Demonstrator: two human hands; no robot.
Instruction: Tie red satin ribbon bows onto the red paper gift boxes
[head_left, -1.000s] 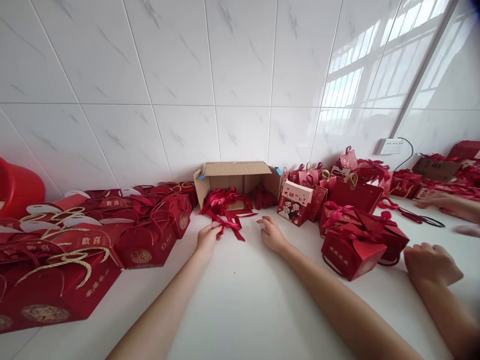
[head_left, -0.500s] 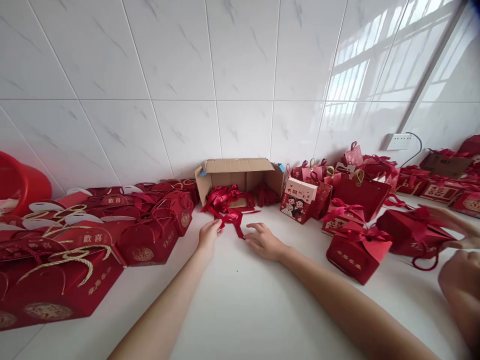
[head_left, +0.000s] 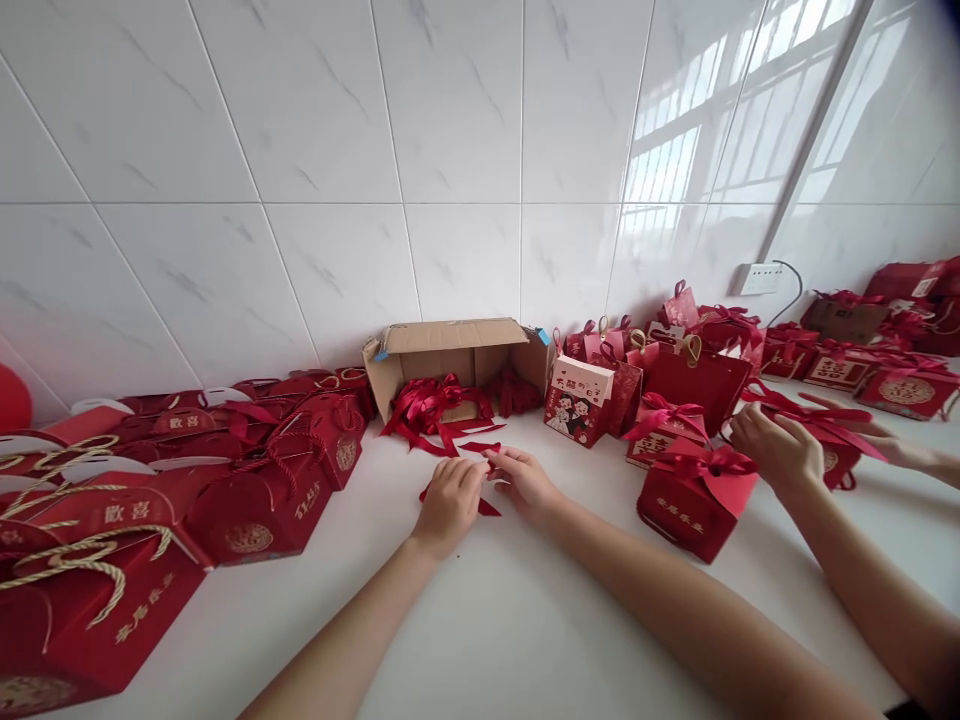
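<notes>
Both hands meet over the white table in front of an open cardboard box [head_left: 450, 337]. My left hand [head_left: 452, 500] is closed on a red ribbon [head_left: 488, 507], whose ends stick out below and beside the fingers. My right hand [head_left: 525, 483] pinches the same ribbon at its upper part, fingertips close to the left ones. Inside the box and spilling from its front lies a pile of red ribbons [head_left: 435, 405]. The fingers cover the middle of the held ribbon.
Red gift boxes with cord handles [head_left: 262, 500] line the left. Small red bags and a cartoon-printed box [head_left: 577, 400] stand right of the carton. Another person's hands [head_left: 780, 445] work on a ribboned red box at the right, behind a bow-topped box [head_left: 697, 500].
My hands have come together, and the ribbon has come away from the pile toward me. The view has shifted right. The other person's hands now hold ribbon at their box.
</notes>
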